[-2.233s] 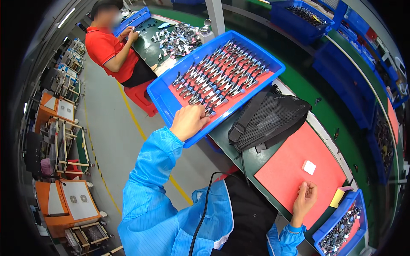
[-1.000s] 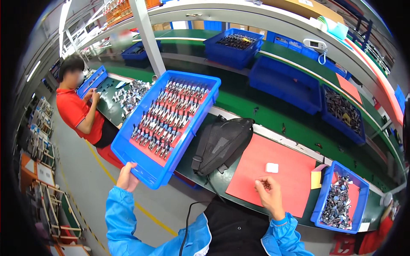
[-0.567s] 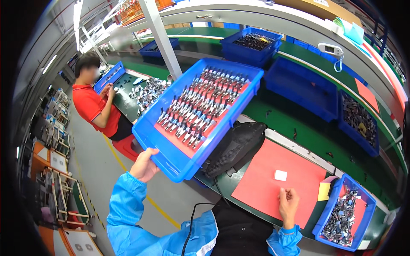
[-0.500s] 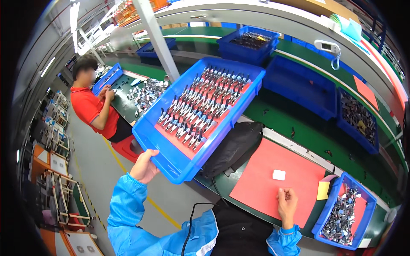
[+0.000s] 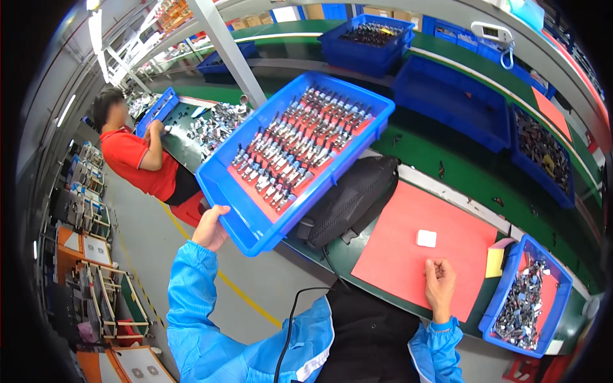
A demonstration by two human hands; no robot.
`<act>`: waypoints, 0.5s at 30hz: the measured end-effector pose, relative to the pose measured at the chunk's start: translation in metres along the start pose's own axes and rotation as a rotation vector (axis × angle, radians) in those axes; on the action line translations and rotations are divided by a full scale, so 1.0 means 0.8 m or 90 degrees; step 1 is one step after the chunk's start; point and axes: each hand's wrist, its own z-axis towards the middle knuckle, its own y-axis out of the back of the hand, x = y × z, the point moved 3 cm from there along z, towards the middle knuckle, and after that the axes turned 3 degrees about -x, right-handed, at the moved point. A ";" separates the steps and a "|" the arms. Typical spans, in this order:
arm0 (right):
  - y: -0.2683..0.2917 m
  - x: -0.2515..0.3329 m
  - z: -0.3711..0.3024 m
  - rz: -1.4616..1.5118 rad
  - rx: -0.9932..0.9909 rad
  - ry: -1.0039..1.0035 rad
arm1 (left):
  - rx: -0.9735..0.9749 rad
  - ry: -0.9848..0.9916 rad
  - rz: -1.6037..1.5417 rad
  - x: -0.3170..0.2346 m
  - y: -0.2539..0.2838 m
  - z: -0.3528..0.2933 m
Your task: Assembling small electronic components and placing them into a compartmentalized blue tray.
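My left hand (image 5: 211, 228) grips the near left corner of a blue plastic tray (image 5: 231, 203), thumb over the rim. The tray is tilted. In it, rows of small clip-like parts (image 5: 290, 150) in black, silver and pale blue stand on a red liner. Over a red sheet (image 5: 396, 255) on the bench, my right hand (image 5: 440, 284) is curled closed; whatever its fingers may hold is hidden. Just beyond it lies a small white square block (image 5: 426, 238), apart from the hand. To the right, a smaller blue bin (image 5: 490, 319) holds a loose heap of similar parts.
A black mesh bag (image 5: 348, 201) lies beside the tray, touching or close to it. Farther back, a green conveyor (image 5: 415, 150) carries blue bins (image 5: 447, 105). A grey post (image 5: 227, 51) rises behind the tray. At left, a person in red (image 5: 137, 163) sits handling parts.
My view has shifted, so the bench appears higher and farther right. The held tray has moved slightly left relative to the bench. My right hand stays near the white block.
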 end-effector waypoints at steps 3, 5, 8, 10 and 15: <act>0.008 0.006 0.012 -0.020 -0.008 0.004 | -0.010 -0.007 -0.006 0.014 0.012 0.033; 0.013 0.008 0.020 -0.037 -0.021 0.017 | -0.011 -0.009 -0.009 0.018 0.010 0.047; 0.014 0.008 0.029 -0.032 -0.023 0.011 | -0.054 -0.032 -0.045 0.028 0.007 0.062; 0.016 0.005 0.031 -0.030 -0.023 0.008 | -0.053 -0.030 -0.042 0.037 0.005 0.069; 0.027 0.008 0.036 -0.059 -0.018 0.012 | -0.038 -0.014 -0.017 0.056 0.025 0.094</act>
